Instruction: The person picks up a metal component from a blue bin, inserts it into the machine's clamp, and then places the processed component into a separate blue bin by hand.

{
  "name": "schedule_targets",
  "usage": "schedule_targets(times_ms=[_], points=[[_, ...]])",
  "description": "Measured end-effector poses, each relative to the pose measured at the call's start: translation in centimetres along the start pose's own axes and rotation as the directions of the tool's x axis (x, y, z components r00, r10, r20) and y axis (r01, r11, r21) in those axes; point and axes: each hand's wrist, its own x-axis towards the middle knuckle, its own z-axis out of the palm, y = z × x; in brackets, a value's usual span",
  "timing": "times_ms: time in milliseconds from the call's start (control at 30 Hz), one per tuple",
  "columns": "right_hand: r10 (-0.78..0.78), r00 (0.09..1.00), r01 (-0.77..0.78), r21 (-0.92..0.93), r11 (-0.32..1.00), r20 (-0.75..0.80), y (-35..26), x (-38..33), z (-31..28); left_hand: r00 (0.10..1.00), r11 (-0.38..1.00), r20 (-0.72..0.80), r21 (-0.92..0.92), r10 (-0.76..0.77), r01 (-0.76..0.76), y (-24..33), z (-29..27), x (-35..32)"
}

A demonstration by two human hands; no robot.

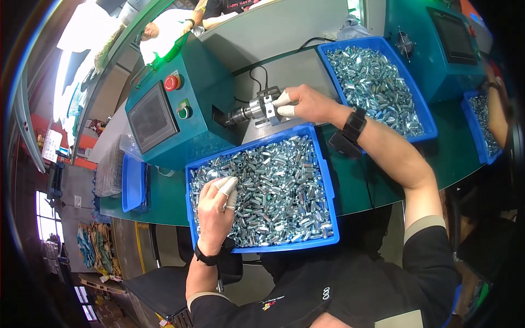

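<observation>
My left hand (215,210), with pale finger cots on some fingers, is over the left part of a blue tray (332,188) full of small shiny metal pieces (273,191). Its fingers are drawn together, and whatever lies between the tips is hidden. My right hand (311,105) reaches to a metal fixture block (269,108) beside the chuck (240,115) of a green machine (202,109). Cots cover its thumb and forefinger, which close in at the block's right side. Anything between them is too small to make out.
A second blue tray (429,123) of metal pieces stands back right, beside another green machine (426,49). The near machine carries a screen (152,117) and a red stop button (172,82). An empty-looking blue bin (133,183) stands left. Another person (169,33) is behind the partition.
</observation>
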Motion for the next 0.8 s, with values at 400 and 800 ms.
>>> schedule_targets(times_ms=[400, 800], points=[[0.003, 1.000, -0.003, -0.013, 1.000, -0.003, 0.0, -0.1, 0.4, 0.999, 0.999, 0.033, -0.008, -0.032, 0.032, -0.4, 0.5, -0.2], [0.026, 1.000, -0.026, -0.001, 1.000, -0.011, 0.5, 0.0, 0.2, 0.994, 1.000, 0.108, 0.001, -0.016, 0.016, -1.3, 2.1, 1.4]])
